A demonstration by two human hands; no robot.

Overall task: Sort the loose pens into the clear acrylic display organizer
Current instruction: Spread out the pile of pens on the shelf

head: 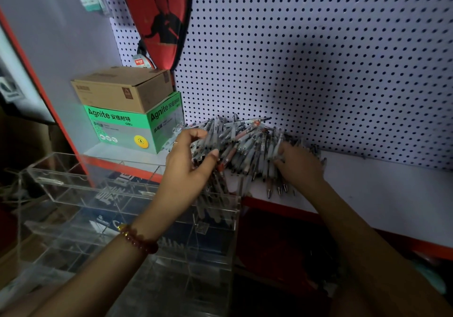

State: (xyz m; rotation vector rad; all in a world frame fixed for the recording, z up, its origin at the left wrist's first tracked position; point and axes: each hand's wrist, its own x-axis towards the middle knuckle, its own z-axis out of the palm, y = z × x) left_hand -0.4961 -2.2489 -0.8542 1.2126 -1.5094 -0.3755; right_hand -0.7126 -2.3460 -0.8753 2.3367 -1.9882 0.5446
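On the white shelf (367, 194), against the pegboard (318, 47), lie the pens (245, 145) in one dense, fan-shaped heap between the two hands. Left hand (188, 167): fingers curled in a C over the heap's left edge, index finger arched on top and thumb pressed to the near side, so that a clutch of pens sits within the curl. Right hand (300, 167): fingers pushed into the heap's right side, their tips hidden among the barrels; whether they grip any pen cannot be told. Barrels are slim, cylindrical and pale grey or translucent, a few pinkish, with dark clips and pointed metal tips. Most long axes run from the pegboard toward the shelf's front edge, tips toward the viewer, and several tips lie close to that edge; at the back of the heap some pens lie crosswise, nearly parallel to the pegboard. Just left of and below the heap stands the organizer (73, 182), of clear, glossy acrylic with thin partitions; pens show through its near-right compartment under the left hand. A beaded bracelet (139, 239) circles the left wrist. At rear left, a brown carton (122, 91) rests on a green box (117, 128).
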